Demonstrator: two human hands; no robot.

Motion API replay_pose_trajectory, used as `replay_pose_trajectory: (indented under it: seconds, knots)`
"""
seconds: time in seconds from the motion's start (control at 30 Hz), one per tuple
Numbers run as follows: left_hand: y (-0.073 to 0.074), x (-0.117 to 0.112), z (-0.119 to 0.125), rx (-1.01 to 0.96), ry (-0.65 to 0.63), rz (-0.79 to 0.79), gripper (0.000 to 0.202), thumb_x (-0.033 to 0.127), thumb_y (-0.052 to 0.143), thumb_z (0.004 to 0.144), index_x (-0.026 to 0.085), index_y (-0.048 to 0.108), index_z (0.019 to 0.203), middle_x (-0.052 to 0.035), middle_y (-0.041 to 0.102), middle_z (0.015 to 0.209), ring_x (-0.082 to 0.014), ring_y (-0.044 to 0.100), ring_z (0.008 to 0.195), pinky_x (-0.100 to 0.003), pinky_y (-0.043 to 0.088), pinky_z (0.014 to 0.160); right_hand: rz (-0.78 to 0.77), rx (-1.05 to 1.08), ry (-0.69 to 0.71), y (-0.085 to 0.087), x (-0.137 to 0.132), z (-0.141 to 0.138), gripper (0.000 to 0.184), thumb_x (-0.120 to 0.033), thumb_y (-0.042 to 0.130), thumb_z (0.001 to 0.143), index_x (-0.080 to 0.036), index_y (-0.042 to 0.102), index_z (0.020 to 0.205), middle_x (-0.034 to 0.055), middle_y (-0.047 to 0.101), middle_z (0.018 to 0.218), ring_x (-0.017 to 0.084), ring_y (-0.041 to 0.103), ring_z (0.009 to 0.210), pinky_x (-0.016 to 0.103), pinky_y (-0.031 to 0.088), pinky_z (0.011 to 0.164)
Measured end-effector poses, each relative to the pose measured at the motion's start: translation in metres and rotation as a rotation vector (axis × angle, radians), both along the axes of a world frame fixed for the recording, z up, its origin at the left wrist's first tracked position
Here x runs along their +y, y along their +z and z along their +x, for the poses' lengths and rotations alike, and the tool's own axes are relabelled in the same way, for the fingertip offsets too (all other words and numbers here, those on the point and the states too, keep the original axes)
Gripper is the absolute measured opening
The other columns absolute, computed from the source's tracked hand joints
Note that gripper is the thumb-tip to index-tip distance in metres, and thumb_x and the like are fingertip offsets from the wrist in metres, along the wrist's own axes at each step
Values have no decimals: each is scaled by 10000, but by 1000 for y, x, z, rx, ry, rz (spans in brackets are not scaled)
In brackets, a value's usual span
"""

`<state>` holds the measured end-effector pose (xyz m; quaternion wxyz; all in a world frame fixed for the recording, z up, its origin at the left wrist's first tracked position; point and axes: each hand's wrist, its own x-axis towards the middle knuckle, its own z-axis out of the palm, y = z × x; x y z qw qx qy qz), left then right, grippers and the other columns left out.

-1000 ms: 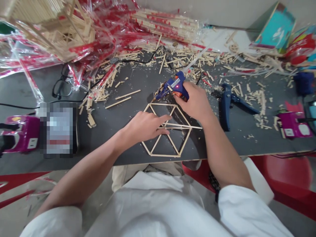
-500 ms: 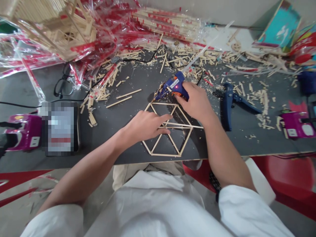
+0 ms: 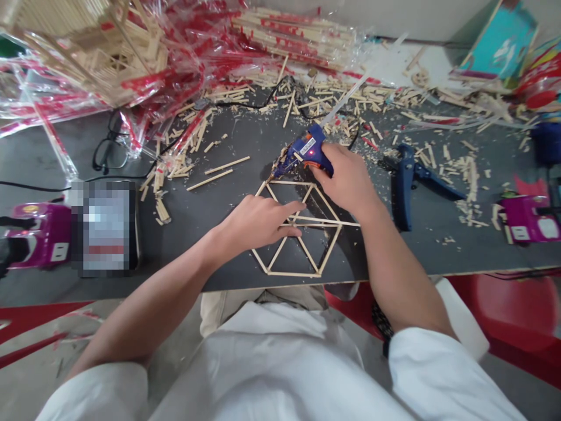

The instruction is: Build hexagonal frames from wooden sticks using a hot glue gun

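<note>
A flat hexagonal frame of thin wooden sticks [image 3: 293, 273], with spokes meeting in its middle, lies near the table's front edge. My left hand [image 3: 256, 222] reaches over its left half, thumb and index finger closed around a wooden stick [image 3: 350, 224] at the centre. That stick runs rightward past the frame's right corner. My right hand [image 3: 348, 181] grips a blue hot glue gun [image 3: 307, 146] with a red light on it. The gun's nozzle points down-left at the frame's upper-left corner, and a clear glue stick [image 3: 346, 96] sticks out of its back.
Blue cutting pliers [image 3: 404, 187] lie right of my right hand. Two loose sticks [image 3: 228, 165], glasses [image 3: 107, 153] and a blurred-screen device [image 3: 107, 228] are leftward. Stick offcuts [image 3: 342, 105] and wrapped stick bundles [image 3: 289, 35] cover the back. Purple devices [image 3: 44, 231] stand at both sides.
The glue gun's back end has dipped slightly to the left while its nozzle stays at the same corner. My left hand and the frame keep their places.
</note>
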<state>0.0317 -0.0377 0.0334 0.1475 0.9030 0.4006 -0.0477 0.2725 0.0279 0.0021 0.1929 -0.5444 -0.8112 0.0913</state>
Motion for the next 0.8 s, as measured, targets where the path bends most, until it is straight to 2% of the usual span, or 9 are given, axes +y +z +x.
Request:
replay_pose_trajectory:
  seconds: [0.4,0.53,0.7,0.8]
  knots:
    - [2,0,0,-1,2,-4,577,629,557,1092,316,585,1577,-87,831,926,-309,824,900,-307,464,657,-15,-1,-12,4,-1,1,302,-234,600,1000,-231,643,1298,166,721,1271,415,706,1206,606,573,1042]
    - [1,0,0,-7,-5,-6,590,627,548,1095,303,581,1587,-94,829,920,-314,823,897,-313,475,657,-9,35,-16,5,0,1,284,-294,651,1000,-242,660,1279,159,737,1232,413,720,1166,609,585,1023]
    - [3,3,-4,-40,-24,-31,585,620,526,1106,264,609,1563,-105,840,977,-302,820,945,-317,496,692,-19,92,-113,-7,9,12,502,-489,825,911,-186,674,1282,198,746,1217,444,721,1148,650,576,1039]
    - [6,9,-11,-93,56,-24,503,567,445,1145,251,678,1460,-111,843,1118,-280,810,968,-321,504,737,-15,146,-166,-10,13,22,601,-556,860,872,-177,707,1312,202,753,1262,439,719,1178,655,575,1069]
